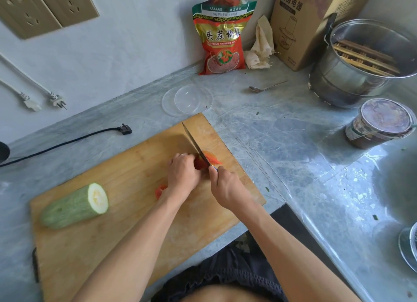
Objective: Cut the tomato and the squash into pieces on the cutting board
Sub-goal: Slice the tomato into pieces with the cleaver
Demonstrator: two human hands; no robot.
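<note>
Both forearms are bare to past the elbow, with no sleeve, watch or bracelet showing. The left hand (182, 173) wears a thin, pale ring (181, 154) on one finger; the right hand (228, 184) has none visible. At the waist sit dark grey shorts (228, 272) of gathered, crinkled fabric, with a bare midriff below.

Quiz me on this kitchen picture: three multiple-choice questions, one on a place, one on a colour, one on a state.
1. Where does the squash lie?
A. left part of the cutting board
B. in the pot
C. on the counter

2. What colour is the bag by the wall?
A. blue
B. mostly red
C. white

3. What does the right hand hold?
A. a spoon
B. nothing
C. the knife

Answers: 1 A, it rests on the board; 2 B, red with a green top; 3 C, the blade is at the tomato, which the left hand steadies.
</note>
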